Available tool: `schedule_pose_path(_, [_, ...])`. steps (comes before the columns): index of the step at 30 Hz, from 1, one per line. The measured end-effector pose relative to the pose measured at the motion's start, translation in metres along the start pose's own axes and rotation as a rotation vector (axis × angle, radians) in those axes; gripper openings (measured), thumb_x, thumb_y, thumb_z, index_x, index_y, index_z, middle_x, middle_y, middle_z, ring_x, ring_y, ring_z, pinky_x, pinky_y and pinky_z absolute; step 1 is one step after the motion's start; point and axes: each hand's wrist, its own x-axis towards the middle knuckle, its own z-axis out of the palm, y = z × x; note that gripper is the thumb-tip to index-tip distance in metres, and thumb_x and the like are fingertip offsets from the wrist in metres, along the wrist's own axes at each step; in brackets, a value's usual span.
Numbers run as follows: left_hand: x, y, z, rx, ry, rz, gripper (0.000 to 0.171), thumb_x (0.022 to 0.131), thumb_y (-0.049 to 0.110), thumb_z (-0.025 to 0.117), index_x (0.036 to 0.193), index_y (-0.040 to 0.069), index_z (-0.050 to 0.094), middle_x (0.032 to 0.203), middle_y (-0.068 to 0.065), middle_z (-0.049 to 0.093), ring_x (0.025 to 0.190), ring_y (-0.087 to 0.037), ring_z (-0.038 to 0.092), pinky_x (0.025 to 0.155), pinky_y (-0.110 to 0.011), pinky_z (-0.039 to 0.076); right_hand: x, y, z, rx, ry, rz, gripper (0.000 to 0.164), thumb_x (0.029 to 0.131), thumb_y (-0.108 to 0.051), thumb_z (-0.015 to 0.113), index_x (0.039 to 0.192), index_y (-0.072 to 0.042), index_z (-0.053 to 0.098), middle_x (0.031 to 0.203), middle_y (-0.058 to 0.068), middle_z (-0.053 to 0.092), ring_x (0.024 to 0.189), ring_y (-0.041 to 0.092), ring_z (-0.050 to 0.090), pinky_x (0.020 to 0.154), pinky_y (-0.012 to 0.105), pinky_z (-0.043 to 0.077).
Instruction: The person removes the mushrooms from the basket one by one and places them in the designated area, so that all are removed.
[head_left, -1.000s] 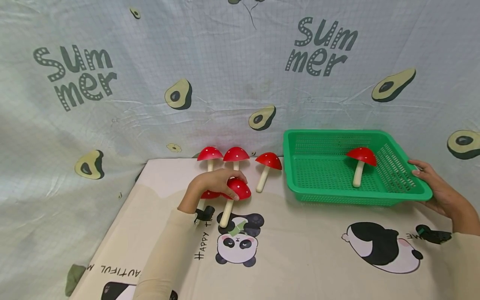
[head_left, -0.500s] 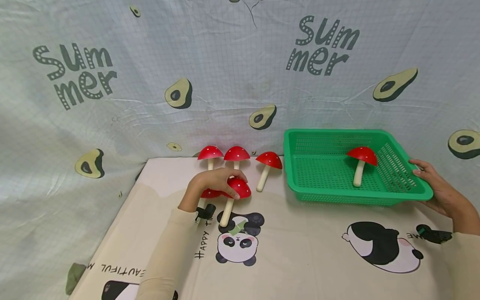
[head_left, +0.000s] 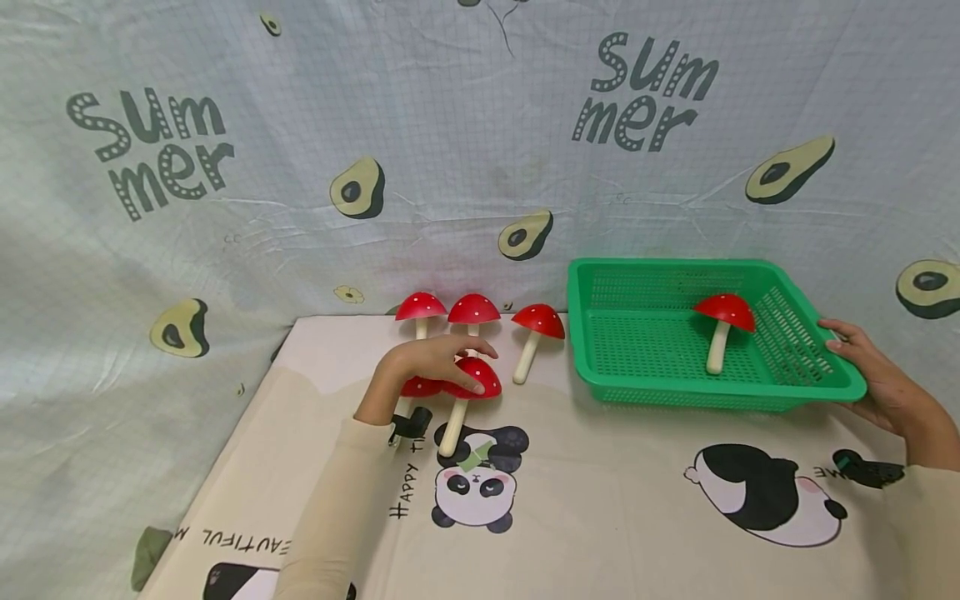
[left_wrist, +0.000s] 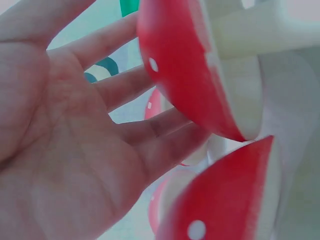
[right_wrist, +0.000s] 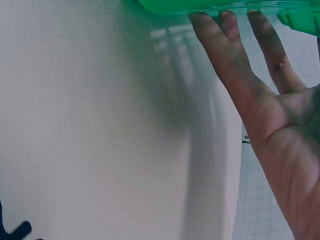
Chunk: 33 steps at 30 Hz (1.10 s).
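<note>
My left hand (head_left: 438, 358) hovers over a red-capped toy mushroom (head_left: 453, 425), its thumb against the white-dotted cap and its fingers lifted and spread. In the left wrist view the fingers (left_wrist: 122, 85) stretch loosely behind that cap. Beside it, a second mushroom (head_left: 420, 387) is partly hidden by the hand. Behind stand two more mushrooms, one at left (head_left: 420, 308) and one in the middle (head_left: 474, 310). My right hand (head_left: 881, 383) holds the right rim of a green plastic basket (head_left: 675, 392), fingertips at the edge in the right wrist view.
One mushroom (head_left: 720, 333) leans inside the basket. Another mushroom (head_left: 528, 354) lies between the left hand and the basket. A panda-print cloth (head_left: 600, 500) covers the table, and a printed curtain (head_left: 450, 125) hangs right behind it.
The left hand's fingers have loosened and lifted slightly off the cap, and the mushroom has settled a little lower. The right hand and basket have not visibly moved.
</note>
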Motion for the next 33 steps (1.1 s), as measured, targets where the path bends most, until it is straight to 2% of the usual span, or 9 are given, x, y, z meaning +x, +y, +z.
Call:
schedule_pose_path(6, [0.001, 0.007, -0.004, -0.001, 0.051, 0.094, 0.059, 0.087, 0.026, 0.081, 0.141, 0.016, 0.059, 0.144, -0.009, 0.055, 0.136, -0.032, 0.047, 0.101, -0.044, 0.053, 0.0, -0.001, 0.001, -0.012, 0.005, -0.006, 0.039, 0.111, -0.013, 0.028, 0.142, -0.037, 0.029, 0.111, -0.009, 0.06, 0.082, 0.015, 0.072, 0.063, 0.032, 0.061])
schedule_pose_path(14, [0.001, 0.01, -0.004, -0.003, 0.068, 0.088, 0.054, 0.089, 0.025, 0.079, 0.139, 0.02, 0.061, 0.146, -0.004, 0.054, 0.136, -0.031, 0.048, 0.1, -0.042, 0.053, 0.001, -0.001, 0.001, -0.012, -0.003, -0.013, 0.039, 0.112, -0.012, 0.028, 0.142, -0.036, 0.029, 0.113, -0.009, 0.059, 0.083, 0.015, 0.072, 0.064, 0.032, 0.062])
schedule_pose_path(18, [0.002, 0.011, -0.004, -0.004, 0.073, 0.108, 0.055, 0.089, 0.025, 0.078, 0.14, 0.017, 0.06, 0.145, -0.005, 0.054, 0.133, -0.029, 0.051, 0.099, -0.041, 0.054, 0.002, -0.001, 0.0, -0.015, -0.005, -0.016, 0.039, 0.111, -0.013, 0.028, 0.142, -0.037, 0.029, 0.114, -0.009, 0.058, 0.083, 0.015, 0.072, 0.064, 0.032, 0.061])
schedule_pose_path(25, [0.008, 0.015, -0.005, -0.034, 0.079, 0.162, 0.055, 0.09, 0.023, 0.078, 0.14, 0.012, 0.058, 0.137, -0.007, 0.06, 0.13, -0.036, 0.055, 0.098, -0.039, 0.055, 0.002, -0.002, 0.0, -0.045, 0.022, -0.004, 0.038, 0.112, -0.014, 0.03, 0.141, -0.038, 0.029, 0.113, -0.011, 0.056, 0.083, 0.014, 0.071, 0.063, 0.031, 0.061])
schedule_pose_path(33, [0.015, 0.029, -0.006, -0.014, 0.079, 0.178, 0.054, 0.091, 0.023, 0.076, 0.14, 0.009, 0.06, 0.136, -0.01, 0.062, 0.124, -0.03, 0.061, 0.098, -0.037, 0.055, 0.002, -0.002, 0.002, -0.035, 0.013, -0.002, 0.038, 0.112, -0.014, 0.029, 0.141, -0.038, 0.029, 0.111, -0.009, 0.059, 0.081, 0.015, 0.072, 0.063, 0.032, 0.061])
